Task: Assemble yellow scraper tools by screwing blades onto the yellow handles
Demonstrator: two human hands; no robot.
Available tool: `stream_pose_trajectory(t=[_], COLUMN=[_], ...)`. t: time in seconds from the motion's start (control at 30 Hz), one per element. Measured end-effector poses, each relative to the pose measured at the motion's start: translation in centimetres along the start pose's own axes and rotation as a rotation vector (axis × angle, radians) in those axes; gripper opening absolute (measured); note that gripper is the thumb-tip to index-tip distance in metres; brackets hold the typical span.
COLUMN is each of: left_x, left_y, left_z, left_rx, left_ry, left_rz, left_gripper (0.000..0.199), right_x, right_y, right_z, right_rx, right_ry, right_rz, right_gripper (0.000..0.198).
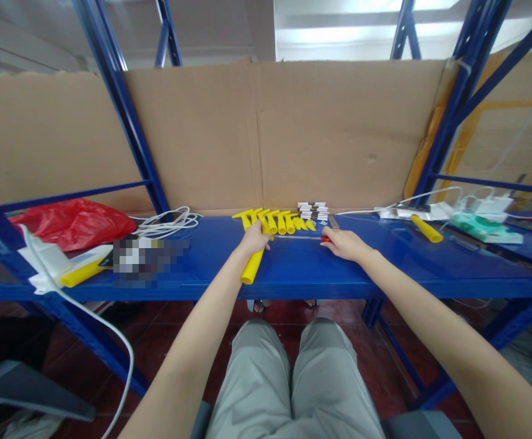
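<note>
My left hand [253, 239] is wrapped round a yellow T-shaped scraper handle [252, 266], its round end pointing toward me over the front of the blue table. In my closed right hand [345, 244] sits a small red-handled tool [325, 238], mostly hidden by the fingers. A thin pale line runs from it toward the scraper handle; I cannot tell whether that is its shaft. Behind my left hand lies a row of several similar yellow T-shaped handles [281, 223]. Small yellow pointed pieces [310, 225] lie to their right, before a stack of small white-and-black boxes [312, 211].
A cardboard panel [339, 140] closes the back between blue posts. On the left are a red plastic bag [74, 225], coiled white cable [169, 222] and a yellow tube [82, 273]. On the right lie another yellow tube [426, 228] and a green-and-white packet [485, 227].
</note>
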State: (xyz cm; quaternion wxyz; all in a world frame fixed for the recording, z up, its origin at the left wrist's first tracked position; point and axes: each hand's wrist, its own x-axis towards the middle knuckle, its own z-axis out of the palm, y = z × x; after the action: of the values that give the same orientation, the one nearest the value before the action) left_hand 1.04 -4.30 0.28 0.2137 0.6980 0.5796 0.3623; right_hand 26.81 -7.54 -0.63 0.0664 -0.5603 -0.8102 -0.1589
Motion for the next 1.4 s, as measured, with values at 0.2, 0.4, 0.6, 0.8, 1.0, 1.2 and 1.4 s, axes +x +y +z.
stream_pose_trajectory(t=[0.2, 0.4, 0.6, 0.8, 1.0, 1.2, 1.4], left_x=[0.0, 0.2, 0.4, 0.4, 0.5, 0.8, 0.8], left_y=[0.1, -0.3, -0.4, -0.4, -0.5, -0.6, -0.5], left_z=[0.0, 0.1, 0.2, 0.3, 0.6, 0.7, 0.7], left_rx=[0.005, -0.011, -0.026, -0.047, -0.070, -0.079, -0.057], left_ry=[0.003, 0.002, -0.005, -0.006, -0.010, -0.028, -0.035], left_rz=[-0.015, 0.006, 0.011, 0.019, 0.004, -0.009, -0.017], left_gripper=[0.023, 0.026, 0.027, 0.029, 0.027, 0.026, 0.023], right_x=[0.1, 0.2, 0.1, 0.2, 0.3, 0.4, 0.3], right_y=[0.1, 0.2, 0.1, 0.2, 0.4, 0.9, 2.1], right_z=[0.1, 0.3, 0.1, 0.2, 0.2, 0.4, 0.8], right_rx=[-0.011, -0.023, -0.029, -0.027, 0.008, 0.046, 0.045], right_ry=[-0.005, -0.002, 0.004, -0.014, -0.030, -0.071, -0.116], right_rz=[0.006, 0.004, -0.007, -0.003, 0.020, 0.091, 0.263], right_gripper=[0.023, 0.024, 0.024, 0.023, 0.020, 0.019, 0.027])
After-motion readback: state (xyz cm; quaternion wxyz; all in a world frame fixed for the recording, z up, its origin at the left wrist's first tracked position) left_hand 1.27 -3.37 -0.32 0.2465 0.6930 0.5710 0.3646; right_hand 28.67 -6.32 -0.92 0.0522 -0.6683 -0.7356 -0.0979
